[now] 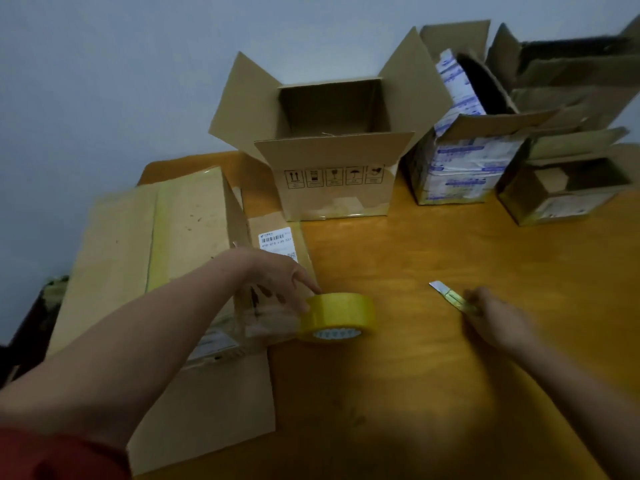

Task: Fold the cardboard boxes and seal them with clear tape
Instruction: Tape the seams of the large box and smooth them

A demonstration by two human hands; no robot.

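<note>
Reaching over a wooden table (415,375), a person's left hand (284,278) pinches the rim of a roll of clear tape (337,317), which stands tilted on the tabletop near the left edge. A strip of tape (263,320) stretches from the roll to the near end of a closed cardboard box (187,216) lying along that left edge, its top seam taped. The right hand (498,317), well apart to the right, grasps a utility knife (453,299) with its blade out, low over the wood. At the far edge stands an open cardboard box (332,188), flaps spread. More opened boxes (464,174) crowd the far right corner.
</note>
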